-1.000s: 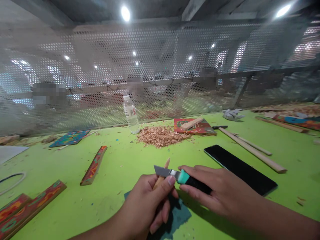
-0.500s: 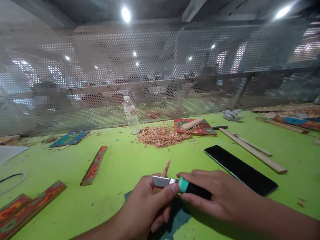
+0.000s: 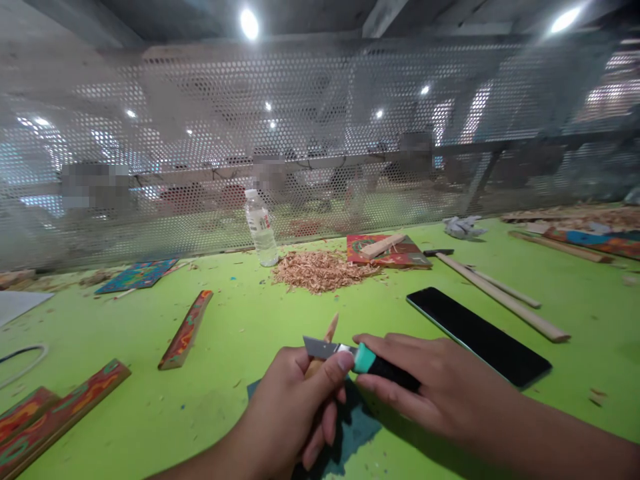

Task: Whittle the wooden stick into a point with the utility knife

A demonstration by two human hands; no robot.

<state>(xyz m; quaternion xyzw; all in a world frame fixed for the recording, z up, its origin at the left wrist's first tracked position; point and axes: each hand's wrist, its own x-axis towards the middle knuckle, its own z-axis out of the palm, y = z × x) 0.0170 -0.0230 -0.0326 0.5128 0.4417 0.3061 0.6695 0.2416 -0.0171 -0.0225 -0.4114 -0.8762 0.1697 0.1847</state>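
Above the near edge of the table (image 3: pixel 280 313), we have the stick (image 3: pixel 332 327) in our left hand (image 3: pixel 305 400), fingers wrapped round it, its pointed tip standing out toward the far edge. Our right hand (image 3: pixel 430 383) grasps the knife (image 3: pixel 365 359) by its black and teal handle; the blade lies across the stick below the tip, though we cannot tell whether it bites. Our left thumb rests where blade meets handle. Beneath our hands lies a dark green sheet (image 3: pixel 359 427). Toward the right edge we see a phone (image 3: pixel 480 337) and, beyond it, a wooden-handled tool (image 3: pixel 500 297). Farther out, shavings (image 3: pixel 320 272) are heaped between a bottle (image 3: pixel 261 233) and a painted board (image 3: pixel 415 259) bearing a wood block (image 3: pixel 383 247). On the left we see a painted strip (image 3: pixel 185 331), with two more strips (image 3: pixel 75 410) overlapping at the near left corner. A mesh screen (image 3: pixel 320 120) stands along the far edge.
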